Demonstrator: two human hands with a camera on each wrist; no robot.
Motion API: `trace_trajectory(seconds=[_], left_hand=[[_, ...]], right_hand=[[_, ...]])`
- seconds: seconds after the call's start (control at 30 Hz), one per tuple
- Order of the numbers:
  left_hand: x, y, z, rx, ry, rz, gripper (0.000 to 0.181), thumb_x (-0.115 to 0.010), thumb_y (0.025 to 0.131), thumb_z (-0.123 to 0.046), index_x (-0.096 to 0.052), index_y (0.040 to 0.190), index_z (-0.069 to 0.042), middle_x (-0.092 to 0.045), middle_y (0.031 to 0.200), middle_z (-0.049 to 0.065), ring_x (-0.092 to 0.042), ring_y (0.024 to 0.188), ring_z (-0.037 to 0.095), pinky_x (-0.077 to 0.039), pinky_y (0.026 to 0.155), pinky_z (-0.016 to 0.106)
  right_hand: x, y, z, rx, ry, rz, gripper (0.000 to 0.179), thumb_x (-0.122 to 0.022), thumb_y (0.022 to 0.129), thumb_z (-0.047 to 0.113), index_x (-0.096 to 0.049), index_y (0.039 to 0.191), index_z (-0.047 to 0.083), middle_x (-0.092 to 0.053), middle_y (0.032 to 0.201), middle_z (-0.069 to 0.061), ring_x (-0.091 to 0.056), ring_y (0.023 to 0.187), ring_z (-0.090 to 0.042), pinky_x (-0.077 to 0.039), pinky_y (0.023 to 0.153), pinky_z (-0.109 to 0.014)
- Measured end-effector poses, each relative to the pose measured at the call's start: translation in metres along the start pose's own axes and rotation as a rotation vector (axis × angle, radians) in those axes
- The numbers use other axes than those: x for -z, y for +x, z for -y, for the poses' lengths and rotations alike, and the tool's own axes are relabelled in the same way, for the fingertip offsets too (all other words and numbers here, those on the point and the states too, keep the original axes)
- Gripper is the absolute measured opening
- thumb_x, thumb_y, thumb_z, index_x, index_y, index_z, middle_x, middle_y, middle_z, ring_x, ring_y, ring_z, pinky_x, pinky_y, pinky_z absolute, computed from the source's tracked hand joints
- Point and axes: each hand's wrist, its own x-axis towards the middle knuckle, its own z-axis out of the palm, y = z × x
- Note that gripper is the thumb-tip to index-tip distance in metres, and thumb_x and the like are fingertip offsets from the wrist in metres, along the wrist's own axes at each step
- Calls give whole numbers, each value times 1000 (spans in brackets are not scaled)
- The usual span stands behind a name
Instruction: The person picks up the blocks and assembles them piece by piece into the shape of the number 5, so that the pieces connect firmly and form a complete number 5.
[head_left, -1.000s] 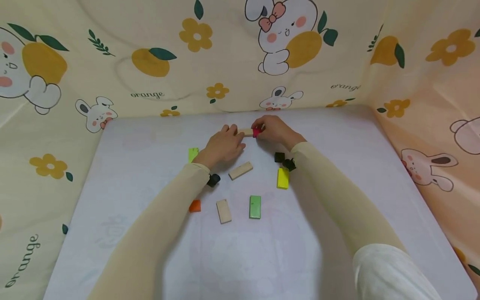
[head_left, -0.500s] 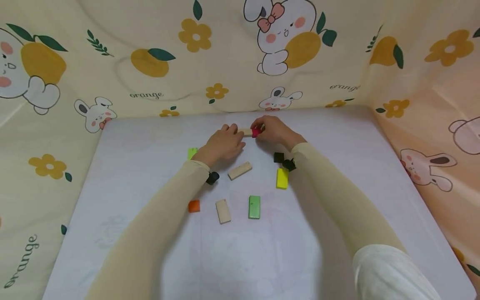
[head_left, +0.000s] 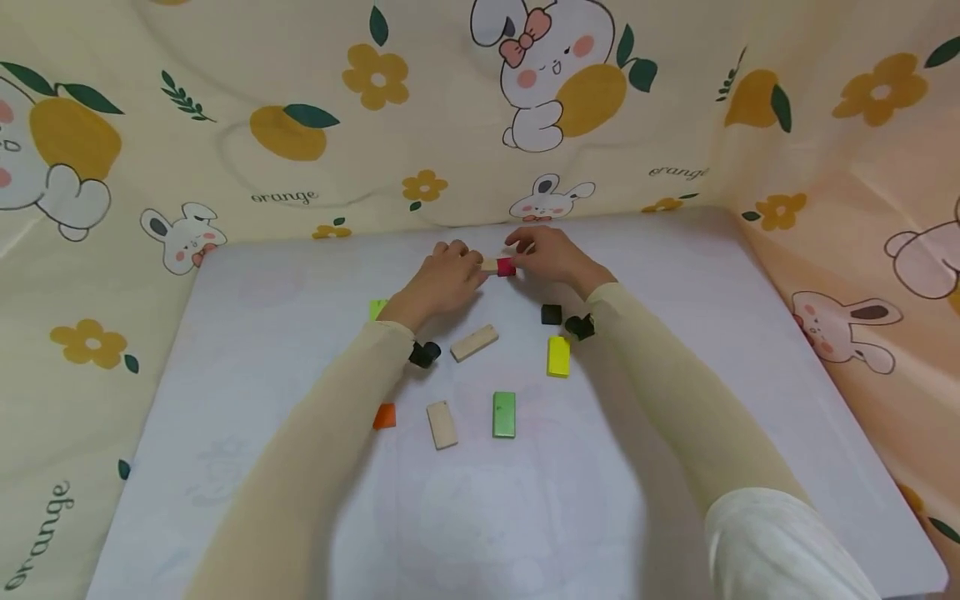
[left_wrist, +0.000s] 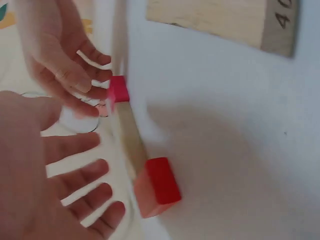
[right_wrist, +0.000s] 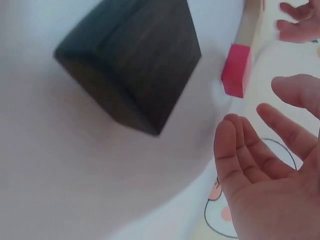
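Note:
At the back of the table, a pinkish-red cube (head_left: 506, 267) sits against the right end of a plain wooden block (left_wrist: 130, 135). A red block (left_wrist: 160, 185) stands at that wooden block's other end in the left wrist view; the left hand hides it in the head view. My left hand (head_left: 447, 279) is beside the wooden block, its fingers spread and extended. Just right of the cube is my right hand (head_left: 551, 254), with nothing between its fingers. The right wrist view shows its fingers (right_wrist: 227, 145) slightly bent and a gap between them and the cube.
Nearer on the table lie a black cube (head_left: 551, 314), a yellow block (head_left: 558, 357), a green block (head_left: 504, 415), wooden blocks (head_left: 475, 342) (head_left: 442, 425), and an orange piece (head_left: 385, 416). A lime-green block (head_left: 378, 309) is partly behind the left arm. Patterned fabric (head_left: 450, 100) rises behind.
My right hand has let go of the pinkish-red cube and moved slightly right of it, so more of the cube shows. The head view has shifted a little. The left hand barely differs.

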Motion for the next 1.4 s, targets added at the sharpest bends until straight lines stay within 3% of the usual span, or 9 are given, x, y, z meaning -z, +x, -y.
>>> trace_trajectory(seconds=[0.1,0.23,0.37,0.5,0.67,0.8,1.07,1.2,1.4], left_hand=[[7,-8,6,1,-170,-87,49,-46,117,-36,-55,155,-6,-46,154,18,-39,141,39,-38,117,51],[26,-30,19,15,-352,-179,51,-54,114,-32,-51,158,-6,-44,158,18,-41,143,36,-42,117,50],[40,-57,40,37,-428,-255,53,-61,111,-29,-51,157,-6,-48,155,16,-48,137,35,-47,111,50],[45,-85,63,69,-452,-301,57,-70,107,-26,-52,156,-4,-51,152,18,-51,132,36,-48,109,53],[37,-114,85,136,-477,-233,63,-75,103,-25,-51,158,-6,-46,159,18,-51,134,42,-47,109,59],[22,-127,96,169,-481,-148,67,-79,100,-23,-52,158,-6,-41,163,17,-53,131,44,-47,108,60],[-3,-132,106,153,-422,-101,71,-85,92,-14,-54,155,-3,-42,160,22,-55,125,45,-47,109,59],[-9,-132,107,132,-402,-99,72,-87,91,-12,-54,154,0,-42,158,24,-55,123,44,-48,108,58],[-11,-133,106,126,-399,-109,71,-87,91,-11,-55,153,1,-43,158,24,-55,122,44,-48,107,57]], right_hand=[[5,-3,-1,0,-8,-29,40,-64,106,19,-65,144,6,-65,133,-18,-60,124,-37,-52,105,-51],[10,-7,1,4,-18,-54,40,-63,108,19,-65,145,4,-64,133,-18,-60,123,-36,-52,105,-49],[11,-10,6,27,-39,-68,41,-64,107,18,-66,144,2,-65,132,-17,-59,119,-34,-51,105,-47],[8,-10,15,73,-74,-66,44,-65,106,20,-66,146,2,-66,133,-16,-58,118,-32,-51,104,-46],[3,-12,28,135,-159,-40,48,-65,107,25,-63,151,5,-61,143,-16,-54,128,-32,-48,109,-47],[-6,-13,39,201,-252,-11,48,-62,108,24,-62,153,6,-56,152,-17,-49,139,-34,-42,118,-49],[-29,-4,55,280,-415,69,46,-56,110,12,-60,155,8,-60,143,-17,-53,130,-32,-43,113,-41],[-39,0,56,294,-468,92,44,-55,111,12,-62,155,12,-61,141,-15,-52,127,-31,-44,111,-39],[-46,0,59,298,-467,89,47,-52,109,8,-66,153,19,-60,133,-11,-49,123,-28,-46,104,-37]])
